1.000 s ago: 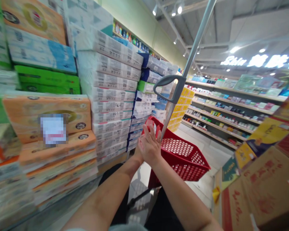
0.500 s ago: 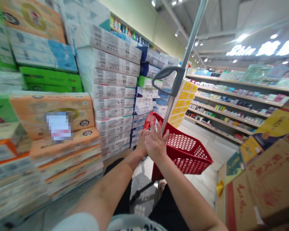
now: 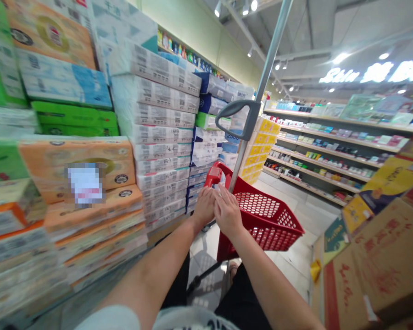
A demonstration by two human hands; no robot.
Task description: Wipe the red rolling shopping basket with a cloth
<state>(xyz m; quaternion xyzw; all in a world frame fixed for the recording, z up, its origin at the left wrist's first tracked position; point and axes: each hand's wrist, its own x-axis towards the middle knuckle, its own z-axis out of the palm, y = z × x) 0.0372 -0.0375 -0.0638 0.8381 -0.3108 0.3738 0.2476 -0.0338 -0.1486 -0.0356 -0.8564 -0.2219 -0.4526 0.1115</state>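
Observation:
A red shopping cart (image 3: 266,206) with a perforated basket stands right in front of me. My left hand (image 3: 203,204) is closed on the near end of its red handle (image 3: 214,175). Right beside it, my right hand (image 3: 228,211) lies over the handle with fingers bent down, touching the left. Both hands cover the part of the handle under them. A metal pole (image 3: 241,158) with a grey looped grip (image 3: 237,120) rises from the cart, past my right fingers.
Packs of tissue (image 3: 77,169) are stacked high on the left, with white packs (image 3: 165,107) behind. Cardboard boxes (image 3: 382,256) stand close on the right. Shelves of small goods (image 3: 323,151) line the back right. Pale floor tiles (image 3: 292,201) run beyond the cart.
My right hand's fingers, raised and spread before, have come down onto the handle beside the left hand. The view has shifted only slightly.

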